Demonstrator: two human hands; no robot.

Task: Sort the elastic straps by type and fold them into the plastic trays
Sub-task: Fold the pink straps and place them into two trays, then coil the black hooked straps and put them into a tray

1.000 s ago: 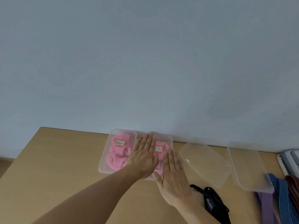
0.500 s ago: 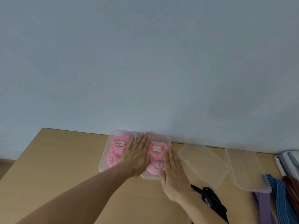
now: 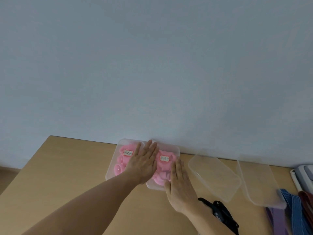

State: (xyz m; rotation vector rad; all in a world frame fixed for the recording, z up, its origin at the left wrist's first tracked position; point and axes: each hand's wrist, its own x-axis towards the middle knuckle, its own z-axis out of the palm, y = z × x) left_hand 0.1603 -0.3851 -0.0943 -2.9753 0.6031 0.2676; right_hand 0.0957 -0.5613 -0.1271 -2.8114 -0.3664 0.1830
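Two clear plastic trays stand side by side against the wall, each filled with folded pink straps and bearing a small label. My left hand (image 3: 144, 164) lies flat with straight fingers across the seam between the left tray (image 3: 111, 168) and the right tray (image 3: 175, 150). My right hand (image 3: 179, 184) rests flat on the right tray's near right edge. Pink straps (image 3: 163, 168) show between the two hands.
Two clear lids or empty trays (image 3: 214, 175) (image 3: 259, 180) lie to the right on the wooden table (image 3: 59, 175). A black strap (image 3: 221, 216) lies by my right wrist. Purple, blue and dark red straps (image 3: 291, 216) sit at the right edge.
Both hands and the two trays have slid away from me toward the wall; the trays now sit closer together against it.
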